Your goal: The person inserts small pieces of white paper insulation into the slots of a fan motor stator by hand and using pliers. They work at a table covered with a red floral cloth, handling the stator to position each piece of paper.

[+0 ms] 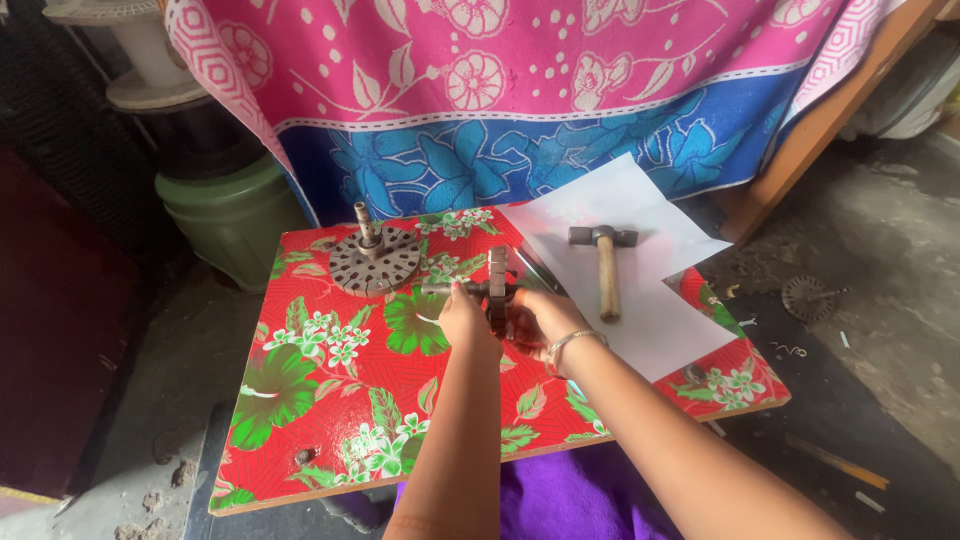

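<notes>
Both hands meet over the middle of a red floral-covered board (330, 420); the left hand (462, 318) is closed around the shaft of a small metal rotor (496, 285) standing on edge, while the right hand (540, 322), a bangle (572, 345) at its wrist, cups the rotor's lower side with curled fingers; a second slotted rotor (374, 258) lies flat near the board's far left corner; a wooden-handled hammer (605, 262) rests on white paper (650, 320) to the right, well apart from the hands.

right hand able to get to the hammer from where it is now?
Probably yes. The hammer lies alone on white paper, just beyond the right hand, with nothing between them, though that hand now grips the metal rotor.
</notes>
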